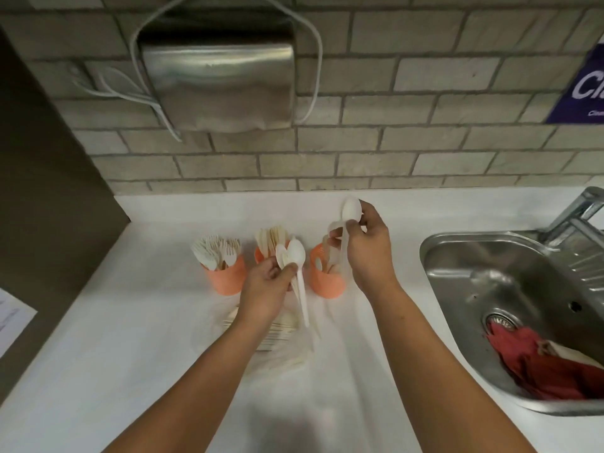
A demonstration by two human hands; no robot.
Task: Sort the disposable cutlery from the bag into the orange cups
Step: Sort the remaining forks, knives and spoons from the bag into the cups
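Gripping spare spoons (295, 255) as supply, the left hand (265, 289) waits beside the right hand (369, 250), which pinches one spoon (351, 210) over the orange cup (327, 281) below.

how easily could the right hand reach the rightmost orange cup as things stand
Probably easily, yes. The right hand, gripping a white spoon, hovers right over the rightmost orange cup, and nothing lies between them. The left hand holds its spoons by the middle cup.

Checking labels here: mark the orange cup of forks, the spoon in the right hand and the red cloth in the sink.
orange cup of forks (227, 278): head view, front wall.
spoon (351, 209) in the right hand (369, 253): head view, its bowl.
red cloth (539, 367): head view, middle folds.
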